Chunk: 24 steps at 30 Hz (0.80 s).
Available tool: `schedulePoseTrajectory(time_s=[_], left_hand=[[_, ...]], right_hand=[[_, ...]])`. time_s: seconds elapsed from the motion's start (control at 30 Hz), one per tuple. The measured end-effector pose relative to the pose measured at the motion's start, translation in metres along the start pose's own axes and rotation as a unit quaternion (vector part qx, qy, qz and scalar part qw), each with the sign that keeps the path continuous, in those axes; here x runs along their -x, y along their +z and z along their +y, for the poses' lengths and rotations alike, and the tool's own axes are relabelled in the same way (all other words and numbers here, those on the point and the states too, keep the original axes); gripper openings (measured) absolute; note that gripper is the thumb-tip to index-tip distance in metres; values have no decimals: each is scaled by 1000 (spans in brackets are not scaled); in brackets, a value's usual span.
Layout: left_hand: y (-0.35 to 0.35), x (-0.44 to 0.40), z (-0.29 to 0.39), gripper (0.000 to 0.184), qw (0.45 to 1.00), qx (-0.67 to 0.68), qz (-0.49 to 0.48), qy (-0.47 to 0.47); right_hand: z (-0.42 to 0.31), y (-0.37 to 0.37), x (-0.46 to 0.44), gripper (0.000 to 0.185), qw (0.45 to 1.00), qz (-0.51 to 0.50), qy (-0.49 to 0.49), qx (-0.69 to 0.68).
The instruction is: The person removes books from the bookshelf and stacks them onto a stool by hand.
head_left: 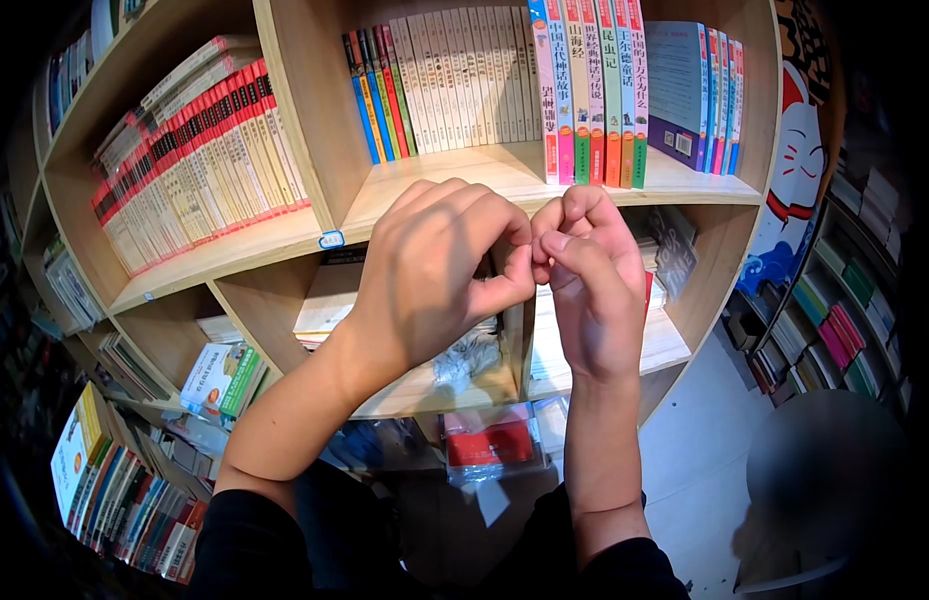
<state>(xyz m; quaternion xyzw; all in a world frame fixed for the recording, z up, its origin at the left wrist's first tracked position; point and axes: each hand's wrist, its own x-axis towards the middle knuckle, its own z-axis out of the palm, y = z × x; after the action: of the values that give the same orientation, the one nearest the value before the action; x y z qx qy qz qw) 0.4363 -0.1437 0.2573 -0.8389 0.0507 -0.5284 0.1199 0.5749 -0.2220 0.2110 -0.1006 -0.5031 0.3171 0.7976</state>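
Both hands are raised in front of the wooden bookshelf (454, 180), fingertips meeting near the middle of the head view. My left hand (429, 260) is closed, thumb and index finger pinched together in a ring. My right hand (594, 280) is closed too, its thumb pressed toward its curled fingers. Whatever lies between the fingertips, if anything, is too small to make out. Just above my right hand stands a row of colourful upright books (596, 100) with Chinese titles. Behind my left hand is a row of cream-spined books (464, 80).
Red-and-cream books (199, 170) fill the left compartment. Blue-spined books (719, 100) stand at the right. A small label (331, 240) sits on the shelf edge. Below are a crumpled clear plastic wrap (466, 362) and a red packet (489, 443). More books (134, 500) stand lower left.
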Motion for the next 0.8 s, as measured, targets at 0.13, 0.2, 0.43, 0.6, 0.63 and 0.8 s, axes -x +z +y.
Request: schedulePoseTrajectory(time_s=[0.13,0.2,0.43,0.6,0.63,0.8], left_hand=[[0,1,-2,23,1000,7,-6,9],[0,1,0,25,1000,22,-1,-6],[-2,9,-6,12,978,194,-23,-72],[-18,6,-14,26,967,192,-70,-155],[-21,5,-14,23,963,192,-69,-175],[-22,15,-8,26,947,219,-78,-223]], right_hand=[[0,3,1,20,1000,8,11,-2],[1,3,1,20,1000,10,12,-3],[0,-11,-3,18,998,44,-49,5],[-11,-30,-26,44,818,219,-231,479],[-13,-32,-42,70,742,234,-265,570],[11,-38,-112,128,527,268,-250,767]])
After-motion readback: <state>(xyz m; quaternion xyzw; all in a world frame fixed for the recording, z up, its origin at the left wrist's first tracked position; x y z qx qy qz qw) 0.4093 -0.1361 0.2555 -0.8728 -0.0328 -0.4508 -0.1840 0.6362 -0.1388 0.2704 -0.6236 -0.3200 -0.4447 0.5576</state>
